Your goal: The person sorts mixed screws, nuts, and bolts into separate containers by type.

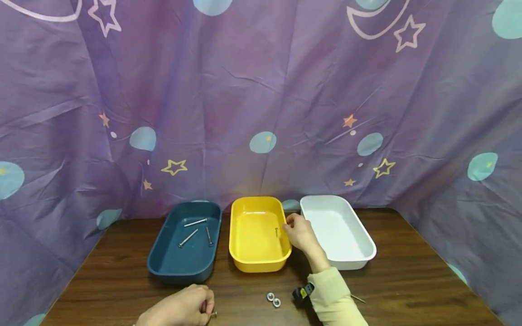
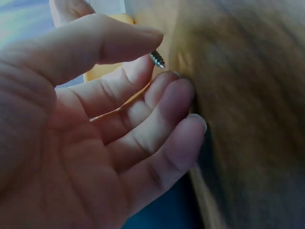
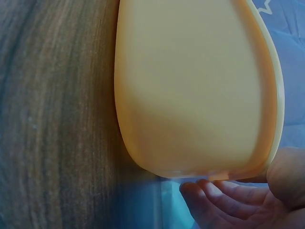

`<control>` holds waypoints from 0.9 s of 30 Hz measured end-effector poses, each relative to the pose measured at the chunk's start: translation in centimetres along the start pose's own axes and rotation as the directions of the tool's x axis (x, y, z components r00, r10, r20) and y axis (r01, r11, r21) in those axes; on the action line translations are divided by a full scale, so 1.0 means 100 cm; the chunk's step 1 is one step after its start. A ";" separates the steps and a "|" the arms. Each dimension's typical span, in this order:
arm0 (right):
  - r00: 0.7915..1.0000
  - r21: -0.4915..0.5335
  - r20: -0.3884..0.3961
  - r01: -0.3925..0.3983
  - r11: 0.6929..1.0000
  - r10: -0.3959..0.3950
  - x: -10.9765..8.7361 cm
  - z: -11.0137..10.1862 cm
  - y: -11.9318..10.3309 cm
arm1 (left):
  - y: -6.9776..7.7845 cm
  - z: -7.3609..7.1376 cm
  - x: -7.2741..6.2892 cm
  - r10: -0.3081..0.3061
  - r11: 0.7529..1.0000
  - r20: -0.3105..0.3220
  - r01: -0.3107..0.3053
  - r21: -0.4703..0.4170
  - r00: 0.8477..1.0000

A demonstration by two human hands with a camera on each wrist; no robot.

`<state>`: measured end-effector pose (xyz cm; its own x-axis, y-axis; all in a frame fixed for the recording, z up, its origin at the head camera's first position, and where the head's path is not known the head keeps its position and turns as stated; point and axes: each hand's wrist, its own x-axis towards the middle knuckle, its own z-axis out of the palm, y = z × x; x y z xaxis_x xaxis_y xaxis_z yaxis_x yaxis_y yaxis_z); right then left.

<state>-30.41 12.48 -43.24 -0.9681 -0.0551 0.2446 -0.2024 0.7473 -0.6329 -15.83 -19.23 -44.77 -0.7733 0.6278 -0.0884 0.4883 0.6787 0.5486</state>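
Note:
My left hand (image 1: pixel 183 306) is low over the front of the table. Its thumb and index finger pinch a small screw (image 2: pixel 157 59), whose threaded tip pokes out between them; the other fingers curve loosely. The right hand (image 1: pixel 302 232) is at the right rim of the yellow tray (image 1: pixel 261 267), fingers bent, fingertips right at the edge. In the right wrist view, the wall of that tray hides some fingertips, so I cannot tell whether they pinch anything. A small dark thing (image 1: pixel 276 232) shows inside the tray, just left of those fingertips.
Left of the yellow tray stands a dark blue tray (image 1: pixel 152 265) with three long bolts (image 1: pixel 188 237). A white tray (image 1: pixel 369 251) is on the right. Two metal nuts (image 1: pixel 273 299) lie on the wooden table in front, and a thin metal rod (image 1: pixel 359 299) lies beside the right sleeve.

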 end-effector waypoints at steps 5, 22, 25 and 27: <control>1.000 0.003 -0.001 -0.004 1.000 0.004 0.000 0.001 -0.003 | 0.012 -0.008 -0.002 -0.012 0.999 0.001 0.012 -0.036 1.000; 1.000 -0.007 0.015 -0.026 1.000 0.026 0.000 0.002 -0.003 | 0.031 -0.019 0.017 0.101 0.994 -0.080 -0.097 0.054 0.992; 1.000 -0.007 0.012 -0.026 1.000 0.026 0.001 0.002 -0.003 | 0.032 -0.021 0.020 0.128 0.990 -0.103 -0.120 0.076 0.986; 1.000 -0.007 0.010 -0.025 1.000 0.025 0.001 0.002 -0.003 | 0.033 -0.023 0.023 0.142 0.988 -0.115 -0.133 0.083 0.983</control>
<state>-30.42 12.10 -43.15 -0.9744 -0.0429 0.2208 -0.1768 0.7530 -0.6338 -16.91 -16.41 -41.19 -0.7372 0.6701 0.0865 0.6189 0.6183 0.4844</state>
